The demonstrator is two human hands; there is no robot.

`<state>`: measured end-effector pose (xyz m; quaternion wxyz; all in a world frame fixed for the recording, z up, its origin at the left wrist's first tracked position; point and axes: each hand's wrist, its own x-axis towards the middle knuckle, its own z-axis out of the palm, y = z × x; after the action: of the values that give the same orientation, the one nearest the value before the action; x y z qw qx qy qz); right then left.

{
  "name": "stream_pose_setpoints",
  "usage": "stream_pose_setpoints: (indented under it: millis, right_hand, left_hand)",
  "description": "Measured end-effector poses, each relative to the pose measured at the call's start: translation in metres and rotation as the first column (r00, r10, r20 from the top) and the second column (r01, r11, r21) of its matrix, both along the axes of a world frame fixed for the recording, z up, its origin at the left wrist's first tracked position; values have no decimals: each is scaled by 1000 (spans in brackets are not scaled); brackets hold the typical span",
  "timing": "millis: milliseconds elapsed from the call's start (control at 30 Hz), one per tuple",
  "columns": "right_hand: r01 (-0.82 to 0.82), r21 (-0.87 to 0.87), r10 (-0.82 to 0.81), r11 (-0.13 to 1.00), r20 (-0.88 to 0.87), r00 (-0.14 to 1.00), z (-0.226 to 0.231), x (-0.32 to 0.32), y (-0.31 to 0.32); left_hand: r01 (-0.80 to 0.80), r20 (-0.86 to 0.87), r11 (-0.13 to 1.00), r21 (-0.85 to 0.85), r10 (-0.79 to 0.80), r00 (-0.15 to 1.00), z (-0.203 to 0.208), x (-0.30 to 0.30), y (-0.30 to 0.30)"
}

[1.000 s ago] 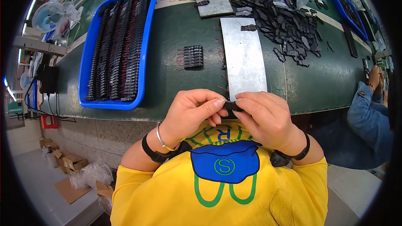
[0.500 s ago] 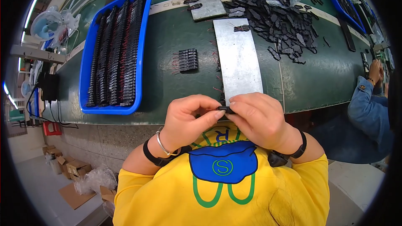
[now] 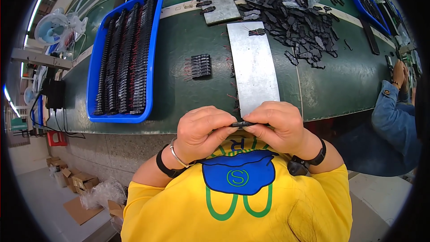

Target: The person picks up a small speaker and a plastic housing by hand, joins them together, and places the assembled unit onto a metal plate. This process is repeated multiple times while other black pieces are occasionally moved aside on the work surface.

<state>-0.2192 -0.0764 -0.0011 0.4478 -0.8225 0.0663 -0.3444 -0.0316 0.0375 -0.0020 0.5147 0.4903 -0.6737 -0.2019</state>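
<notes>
Between my two hands, at the near edge of the green table, is a small black plastic part (image 3: 242,124). My left hand (image 3: 202,131) pinches its left end and my right hand (image 3: 278,123) its right end, thumbs and forefingers closed. Just beyond them lies a pale metal plate (image 3: 256,69), with one small black part with thin wires (image 3: 256,32) on its far end. More parts with red wires line the plate's left edge. To the left of it sits a neat stack of black parts (image 3: 201,66) with red wires.
A blue tray (image 3: 154,58) packed with rows of wired black parts stands at left. Loose black pieces (image 3: 298,31) are heaped at the far right, near clear plastic bags. Another metal plate (image 3: 221,6) lies farther back. A person's denim sleeve (image 3: 389,112) shows at right.
Both hands have come slightly nearer to me. The fingers have shifted outward to the ends of the black part, so more of it shows between them.
</notes>
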Motion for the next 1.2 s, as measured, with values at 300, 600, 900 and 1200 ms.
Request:
stream_pose_setpoints:
  millis: [300, 600, 900, 1200]
  right_hand:
    - [2, -123, 6, 992, 61, 998, -9, 0, 0]
    - [13, -145, -9, 989, 28, 1000, -4, 1, -1]
    - [63, -105, -64, 992, -9, 998, -5, 3, 7]
    - [56, -31, -58, 998, -82, 995, 1, 1, 6]
  left_hand:
    - [105, 101, 988, -114, -94, 990, -7, 1, -6]
    - [91, -93, 983, 159, -77, 993, 6, -1, -4]
    - [52, 147, 999, -14, -50, 988, 5, 2, -3]
    - [-16, 159, 991, -129, 37, 987, -3, 0, 1]
